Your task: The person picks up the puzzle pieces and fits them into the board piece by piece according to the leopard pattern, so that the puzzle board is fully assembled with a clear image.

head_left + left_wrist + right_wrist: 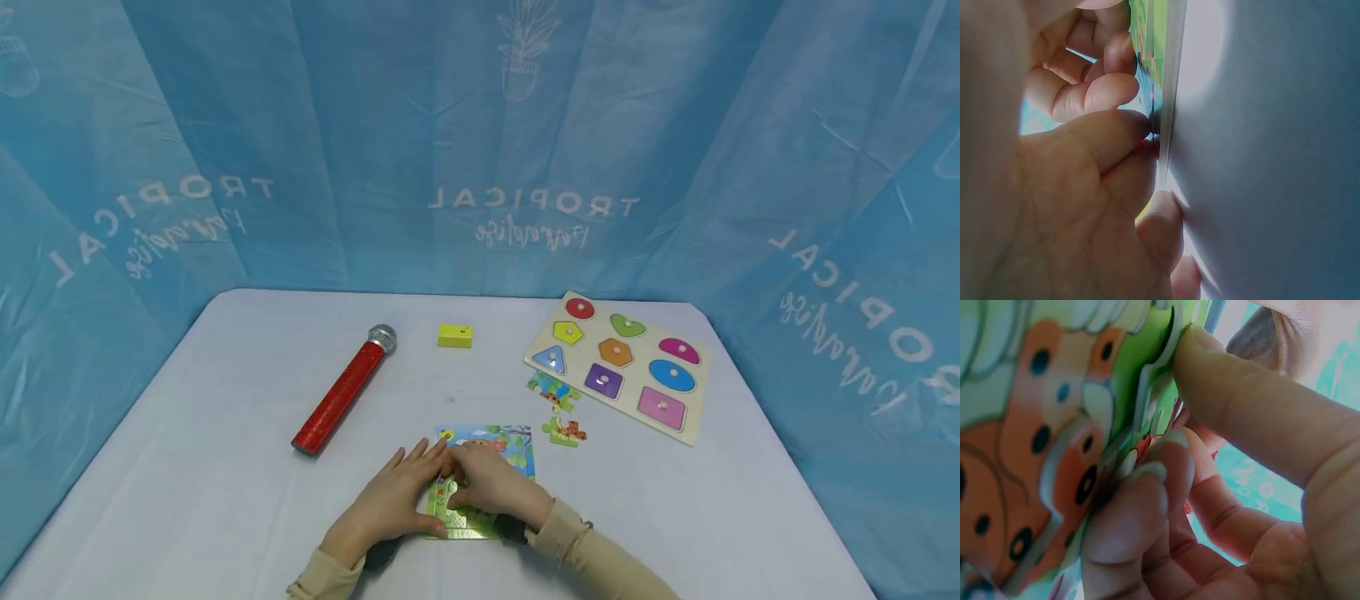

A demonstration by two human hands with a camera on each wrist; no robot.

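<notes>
Jigsaw puzzle: the picture puzzle (519, 454) lay flat on the white table (202, 467), well in from the far edge and around midway between the left and right edges, beneath both hands.
Left hand: the left hand (397, 500) lay palm down along the puzzle's left edge, fingers straight and slightly spread, the thumb apart from them at the near left corner.
Right hand: the right hand (487, 479) was over the puzzle's middle, fingers bent, tips and thumb on its surface; whether they pinched a piece could not be told.
Under the right fingertips: an orange, spotted part of the picture, with some piece edges standing proud.
Loose pieces: one (565, 432) lay just beyond the puzzle's far right corner; another piece (558, 392) lay partly beneath the shape board.
Shape board: the board (637, 400) with knobbed shapes slanted across the table's far right corner.
Yellow block: the block (454, 337) sat near the far edge, around its middle.
Microphone: the red microphone (345, 392) lay left of the puzzle, its silver head towards the far edge.
</notes>
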